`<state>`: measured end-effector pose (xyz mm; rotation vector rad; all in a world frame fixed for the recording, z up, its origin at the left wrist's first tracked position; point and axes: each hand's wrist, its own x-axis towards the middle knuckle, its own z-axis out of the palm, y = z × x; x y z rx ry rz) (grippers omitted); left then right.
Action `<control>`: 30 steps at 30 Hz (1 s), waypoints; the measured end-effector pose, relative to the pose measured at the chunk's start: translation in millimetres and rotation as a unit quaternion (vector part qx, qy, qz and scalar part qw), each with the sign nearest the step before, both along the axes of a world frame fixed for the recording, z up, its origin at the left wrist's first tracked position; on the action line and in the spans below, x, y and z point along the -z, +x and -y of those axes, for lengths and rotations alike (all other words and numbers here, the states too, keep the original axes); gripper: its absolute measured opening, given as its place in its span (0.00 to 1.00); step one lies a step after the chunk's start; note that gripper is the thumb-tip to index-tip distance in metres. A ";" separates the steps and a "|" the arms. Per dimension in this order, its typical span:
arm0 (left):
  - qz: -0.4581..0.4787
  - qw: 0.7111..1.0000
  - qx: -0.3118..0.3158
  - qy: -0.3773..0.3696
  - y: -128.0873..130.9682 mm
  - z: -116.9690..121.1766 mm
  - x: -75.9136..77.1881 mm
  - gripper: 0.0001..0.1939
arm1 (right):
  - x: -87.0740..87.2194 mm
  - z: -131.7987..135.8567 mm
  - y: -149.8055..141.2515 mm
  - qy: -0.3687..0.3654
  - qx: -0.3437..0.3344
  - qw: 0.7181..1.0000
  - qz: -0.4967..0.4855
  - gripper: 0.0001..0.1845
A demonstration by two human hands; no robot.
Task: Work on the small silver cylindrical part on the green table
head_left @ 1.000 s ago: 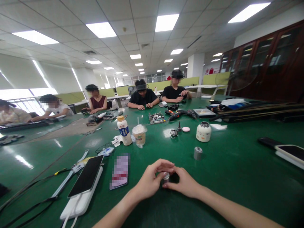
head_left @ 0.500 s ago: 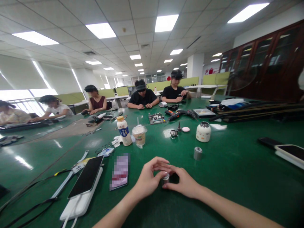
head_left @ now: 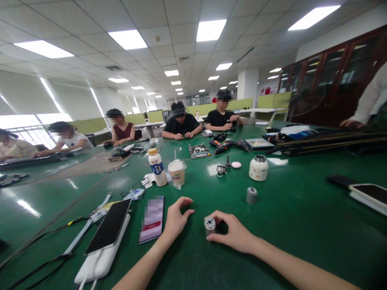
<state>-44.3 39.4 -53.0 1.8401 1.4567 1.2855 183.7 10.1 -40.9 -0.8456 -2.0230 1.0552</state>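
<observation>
A small silver metal cylinder [head_left: 209, 225] stands on the green table [head_left: 287, 225] in front of me. My right hand [head_left: 234, 233] curls around it, thumb and fingers closed on its right side. My left hand [head_left: 176, 218] hovers to the left of the cylinder, apart from it, fingers loosely curled into a pinch with nothing visible in them. A second grey cylinder [head_left: 251, 195] stands farther back on the right. A white jar [head_left: 259, 168] sits behind that.
A phone [head_left: 153, 218] lies just left of my left hand, another phone on a white power bank [head_left: 104, 237] farther left. A milk bottle [head_left: 156, 166], a lidded cup [head_left: 177, 172] and small metal parts stand mid-table. Several people sit at the far side; a person's sleeve shows at the right edge.
My left hand has let go of the silver cylinder and moved left, away from it. My right hand stays on the cylinder. A person's arm has come into view at the right edge.
</observation>
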 end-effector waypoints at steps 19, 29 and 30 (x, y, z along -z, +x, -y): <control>0.058 0.986 0.139 -0.077 39.1 36.1 -53.9 0.14 | 3.0 -2.4 0.1 0.027 0.004 1.000 0.012 0.16; -0.009 0.989 0.140 -0.041 39.2 39.8 -57.1 0.12 | 3.9 -2.0 -0.1 0.026 0.008 0.999 0.016 0.16; -0.023 0.990 0.138 -0.035 39.4 40.6 -58.6 0.11 | 4.1 -2.0 0.0 0.026 0.008 1.000 0.016 0.16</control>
